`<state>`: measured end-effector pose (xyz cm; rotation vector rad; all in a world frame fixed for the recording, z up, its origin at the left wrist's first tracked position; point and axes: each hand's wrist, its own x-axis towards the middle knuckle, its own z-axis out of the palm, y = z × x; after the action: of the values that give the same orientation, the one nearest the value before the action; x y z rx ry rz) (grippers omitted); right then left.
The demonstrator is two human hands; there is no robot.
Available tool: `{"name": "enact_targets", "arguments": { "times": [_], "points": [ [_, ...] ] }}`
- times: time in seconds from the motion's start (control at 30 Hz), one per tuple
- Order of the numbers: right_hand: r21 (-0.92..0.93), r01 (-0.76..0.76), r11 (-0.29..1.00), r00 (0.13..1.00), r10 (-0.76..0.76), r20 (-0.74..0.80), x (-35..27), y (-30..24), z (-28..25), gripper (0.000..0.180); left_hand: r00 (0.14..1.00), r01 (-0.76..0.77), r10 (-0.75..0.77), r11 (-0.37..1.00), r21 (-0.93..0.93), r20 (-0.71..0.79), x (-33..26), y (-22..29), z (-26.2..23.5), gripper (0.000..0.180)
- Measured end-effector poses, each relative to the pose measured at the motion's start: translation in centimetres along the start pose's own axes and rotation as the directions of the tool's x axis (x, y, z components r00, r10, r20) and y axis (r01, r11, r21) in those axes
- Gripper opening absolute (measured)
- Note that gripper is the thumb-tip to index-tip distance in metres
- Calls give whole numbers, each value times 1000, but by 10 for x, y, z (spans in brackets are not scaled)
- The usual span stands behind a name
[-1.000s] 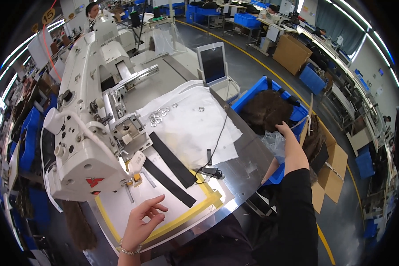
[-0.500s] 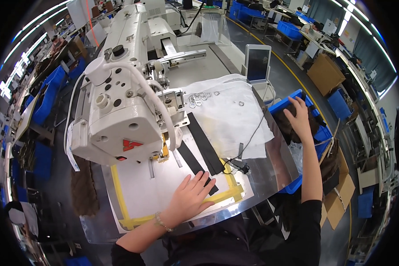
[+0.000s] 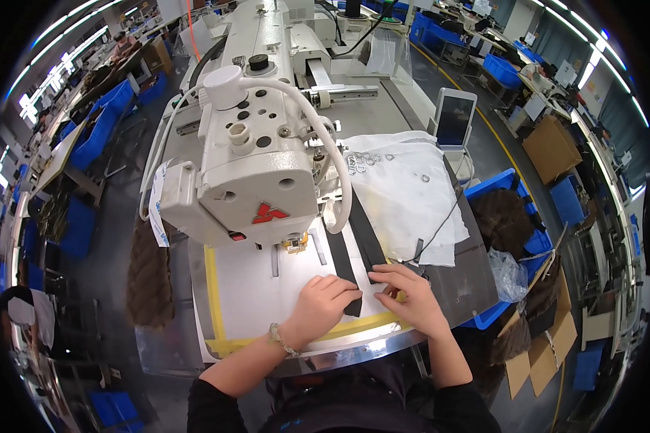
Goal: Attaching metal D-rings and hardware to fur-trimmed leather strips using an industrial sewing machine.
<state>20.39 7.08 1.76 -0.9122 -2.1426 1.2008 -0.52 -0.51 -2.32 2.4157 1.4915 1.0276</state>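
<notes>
Two long black fabric strips lie side by side on the white work sheet (image 3: 245, 310), right of the sewing machine head (image 3: 260, 173). My left hand (image 3: 318, 307) rests on the lower end of the left strip (image 3: 344, 263), fingers bent together and closed on its edge. The right strip (image 3: 365, 231) runs slantwise from under the machine. My right hand (image 3: 412, 299) is at its lower end, fingertips touching it, with the thumb apart from the fingers. Several small metal rings (image 3: 361, 162) lie on a white cloth (image 3: 412, 209) beyond the strips.
Yellow tape (image 3: 213, 289) borders the sheet. A dark cable (image 3: 440, 227) crosses the cloth. To the right stand a control screen (image 3: 455, 119), a blue bin (image 3: 538, 242) holding brown fur pieces (image 3: 502, 216) and clear plastic (image 3: 509, 278), and an open cardboard box (image 3: 549, 350).
My right hand has come from the blue bin to the right strip. My left hand has gone from lying flat to bent fingers on the left strip. The view has shifted left.
</notes>
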Motion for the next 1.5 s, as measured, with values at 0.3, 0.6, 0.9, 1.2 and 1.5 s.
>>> {"name": "enact_targets", "arguments": {
  "times": [0.3, 0.6, 0.9, 1.2, 1.5],
  "points": [
    [300, -215, 929, 965, 154, 214, 32, 4, 31, 21, 876, 382, -474, 795, -471, -90, 3, 2, -10, 23],
    [177, -201, 963, 970, 169, 177, 44, -2, 29, 15, 862, 449, -507, 779, -438, -19, 10, -2, -31, 28],
    [-91, 269, 959, 951, -249, 184, 49, 10, 44, 28, 991, -43, 41, 999, -9, -130, -3, -22, -37, 18],
    [-236, 514, 824, 852, -460, 249, 77, 18, 56, 33, 925, -365, 377, 849, 383, 45, -13, -32, -36, 10],
    [-254, 495, 831, 867, -451, 214, 95, 32, 60, 36, 954, -299, 262, 865, 402, 146, -21, -40, -32, 11]
  ]
}}
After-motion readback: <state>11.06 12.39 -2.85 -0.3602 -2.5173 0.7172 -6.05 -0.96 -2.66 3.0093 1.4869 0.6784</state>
